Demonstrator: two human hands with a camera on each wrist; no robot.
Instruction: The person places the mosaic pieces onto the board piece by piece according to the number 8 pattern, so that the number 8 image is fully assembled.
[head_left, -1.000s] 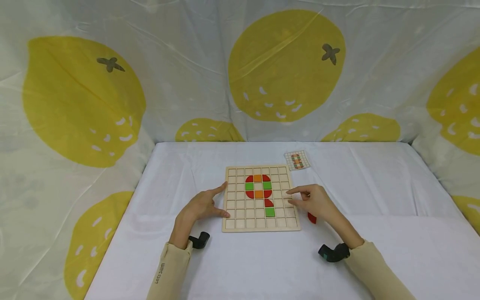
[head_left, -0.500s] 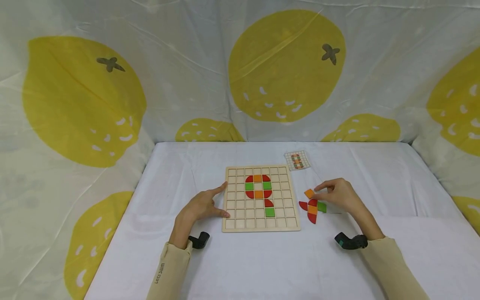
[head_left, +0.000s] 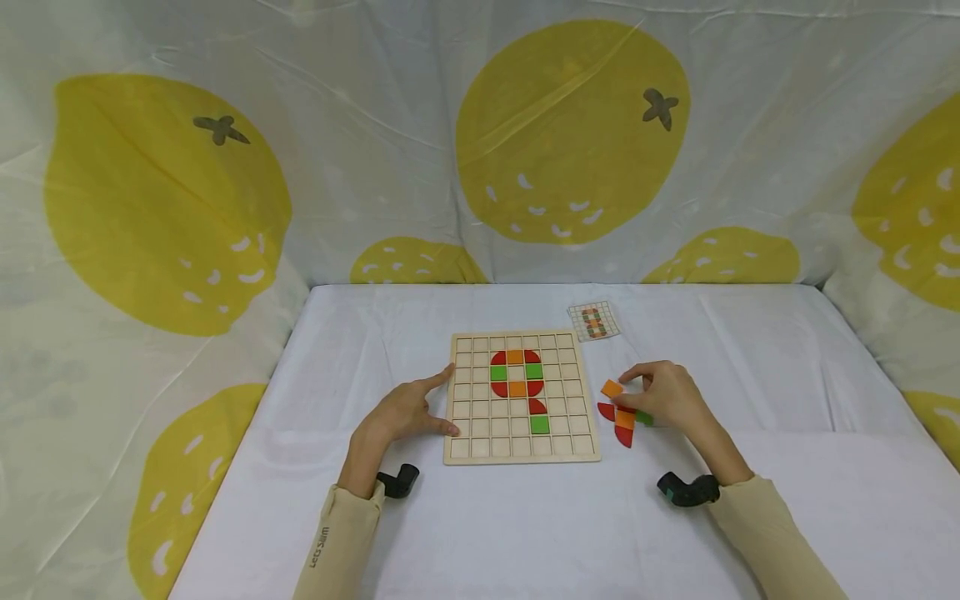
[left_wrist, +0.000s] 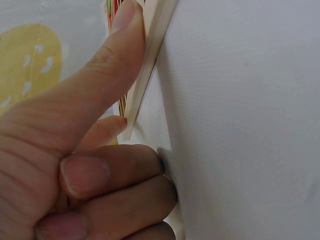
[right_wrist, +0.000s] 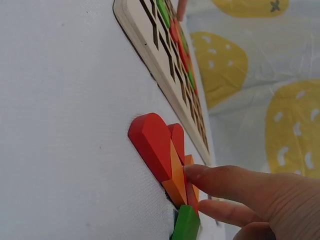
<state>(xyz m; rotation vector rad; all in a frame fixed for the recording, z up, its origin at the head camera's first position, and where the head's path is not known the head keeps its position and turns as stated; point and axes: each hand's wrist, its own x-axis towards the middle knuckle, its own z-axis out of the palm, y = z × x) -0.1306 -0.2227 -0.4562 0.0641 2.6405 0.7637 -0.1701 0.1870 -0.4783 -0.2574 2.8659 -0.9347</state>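
In the head view a square wooden grid board (head_left: 480, 448) lies flat, with red, orange and green pieces set in its middle cells. My left hand (head_left: 401, 411) rests at the board's left side, thumb and index finger spread straight and touching its edge. In the left wrist view the other fingers are curled beside the board. Right of the board, my right hand (head_left: 667, 396) has thumb and index finger at an orange square piece (head_left: 611, 389), pinching its near corner. Under it lie red rounded pieces (right_wrist: 150, 145), another orange piece (right_wrist: 174, 175) and a green piece (right_wrist: 186, 225), partly hidden by the hand.
A small pattern card (head_left: 594, 321) lies at the board's far right corner. White cloth (head_left: 540, 533) covers the table. Behind it hangs a lemon-print curtain (head_left: 405, 158). Each wrist wears a black camera mount (head_left: 687, 489).
My right hand moved from over the board's right edge out to the loose pieces, then slightly back left, the orange square shifting left with the fingers. The left hand stayed put.
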